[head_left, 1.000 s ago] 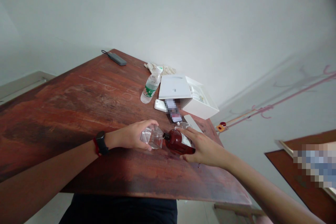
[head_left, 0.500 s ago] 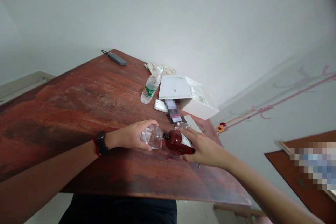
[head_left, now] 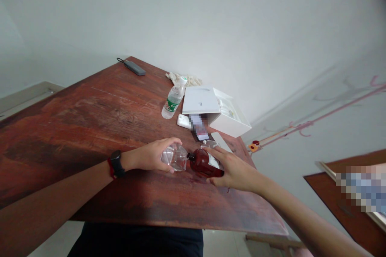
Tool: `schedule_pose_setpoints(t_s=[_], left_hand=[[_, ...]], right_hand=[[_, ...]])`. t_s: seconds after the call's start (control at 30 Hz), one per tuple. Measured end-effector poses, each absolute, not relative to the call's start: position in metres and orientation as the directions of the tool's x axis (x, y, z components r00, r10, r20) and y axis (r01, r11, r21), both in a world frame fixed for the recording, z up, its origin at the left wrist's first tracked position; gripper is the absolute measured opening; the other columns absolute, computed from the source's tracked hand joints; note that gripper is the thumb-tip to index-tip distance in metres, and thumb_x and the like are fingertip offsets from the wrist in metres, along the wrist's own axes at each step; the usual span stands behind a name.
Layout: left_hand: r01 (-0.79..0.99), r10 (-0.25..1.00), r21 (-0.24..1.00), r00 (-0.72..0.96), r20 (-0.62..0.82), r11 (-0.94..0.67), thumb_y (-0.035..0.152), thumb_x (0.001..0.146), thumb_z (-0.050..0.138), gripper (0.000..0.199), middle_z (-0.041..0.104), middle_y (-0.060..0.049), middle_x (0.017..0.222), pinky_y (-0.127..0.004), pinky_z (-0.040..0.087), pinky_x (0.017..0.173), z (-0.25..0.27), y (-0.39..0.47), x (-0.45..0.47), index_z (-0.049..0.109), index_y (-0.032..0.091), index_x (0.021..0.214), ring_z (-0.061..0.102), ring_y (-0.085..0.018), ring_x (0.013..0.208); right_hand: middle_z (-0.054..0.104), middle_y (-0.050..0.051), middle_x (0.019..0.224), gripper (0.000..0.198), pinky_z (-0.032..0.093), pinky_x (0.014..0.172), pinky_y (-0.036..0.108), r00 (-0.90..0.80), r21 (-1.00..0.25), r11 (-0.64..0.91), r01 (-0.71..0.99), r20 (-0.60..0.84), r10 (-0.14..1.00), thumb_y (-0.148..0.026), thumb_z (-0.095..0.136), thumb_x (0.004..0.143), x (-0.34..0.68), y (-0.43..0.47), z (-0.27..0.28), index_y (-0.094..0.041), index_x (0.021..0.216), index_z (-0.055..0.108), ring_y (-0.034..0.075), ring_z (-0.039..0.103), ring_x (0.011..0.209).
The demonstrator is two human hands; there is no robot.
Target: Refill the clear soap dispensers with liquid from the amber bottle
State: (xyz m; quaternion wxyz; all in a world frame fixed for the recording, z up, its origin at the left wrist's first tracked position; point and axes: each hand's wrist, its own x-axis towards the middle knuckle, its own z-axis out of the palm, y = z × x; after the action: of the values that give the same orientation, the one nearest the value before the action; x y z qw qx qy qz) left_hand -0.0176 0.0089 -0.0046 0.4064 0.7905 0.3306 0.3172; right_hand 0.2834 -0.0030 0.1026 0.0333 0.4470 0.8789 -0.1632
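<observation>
My left hand [head_left: 155,154] is closed around a clear, angular bottle [head_left: 178,158], its mouth turned to the right. In my right hand [head_left: 230,168] is a dark red-brown bottle [head_left: 201,163] with a pale label, tilted so that its black neck points left. The two mouths meet or nearly meet; I cannot tell whether they touch or whether liquid passes between them. Just behind the brown bottle, partly hidden by my right hand, is a clear plastic item [head_left: 211,143]. A phone [head_left: 199,128] lies beyond it.
On the wooden table [head_left: 105,116] stand a water bottle [head_left: 172,102] with a green label and an open white box [head_left: 230,122]. A white case [head_left: 183,121], a grey device [head_left: 134,68] and pale cloth gloves [head_left: 191,80] lie about. A coat rack [head_left: 289,130] is at the right.
</observation>
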Motion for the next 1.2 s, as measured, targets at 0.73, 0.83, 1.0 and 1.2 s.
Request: schedule_pose_setpoints(t_s=[0.73,0.83,1.0,1.2], left_hand=[[0.284,0.789,0.857,0.579,0.205,-0.431,0.036,0.073,0.095,0.089,0.063,-0.013,0.149,-0.045,0.046,0.119,-0.0062,0.0093,-0.0178,0.050,0.023,0.149,0.060,-0.034,0.137],[0.281,0.791,0.855,0.573,0.215,-0.436,0.036,0.073,0.095,0.088,0.064,-0.012,0.148,-0.045,0.047,0.118,-0.0058,0.0089,-0.0179,0.050,0.024,0.148,0.061,-0.034,0.136],[0.270,0.783,0.854,0.580,0.224,-0.445,0.036,0.073,0.095,0.086,0.065,-0.012,0.145,-0.044,0.047,0.117,-0.0050,0.0096,-0.0180,0.052,0.023,0.146,0.063,-0.033,0.133],[0.272,0.779,0.853,0.588,0.219,-0.445,0.036,0.073,0.094,0.086,0.064,-0.012,0.146,-0.044,0.047,0.117,-0.0049,0.0103,-0.0178,0.051,0.022,0.147,0.062,-0.033,0.135]], right_hand=[[0.070,0.012,0.131,0.075,0.055,0.099,0.046,-0.600,-0.242,0.554,0.796,-0.200,0.775,-0.030,0.080,0.078,0.2815,-0.0046,0.1046,-0.025,0.150,0.057,0.032,0.069,0.113],[0.071,0.012,0.129,0.076,0.055,0.098,0.046,-0.603,-0.243,0.558,0.794,-0.192,0.774,-0.031,0.081,0.077,0.2814,-0.0049,0.1047,-0.025,0.150,0.058,0.032,0.069,0.111],[0.070,0.012,0.132,0.073,0.054,0.101,0.048,-0.609,-0.236,0.567,0.789,-0.188,0.770,-0.032,0.081,0.078,0.2812,-0.0048,0.1045,-0.025,0.148,0.059,0.032,0.068,0.114],[0.070,0.012,0.132,0.075,0.055,0.100,0.048,-0.593,-0.234,0.549,0.802,-0.199,0.781,-0.033,0.081,0.077,0.2801,-0.0048,0.1050,-0.024,0.149,0.058,0.032,0.069,0.114]])
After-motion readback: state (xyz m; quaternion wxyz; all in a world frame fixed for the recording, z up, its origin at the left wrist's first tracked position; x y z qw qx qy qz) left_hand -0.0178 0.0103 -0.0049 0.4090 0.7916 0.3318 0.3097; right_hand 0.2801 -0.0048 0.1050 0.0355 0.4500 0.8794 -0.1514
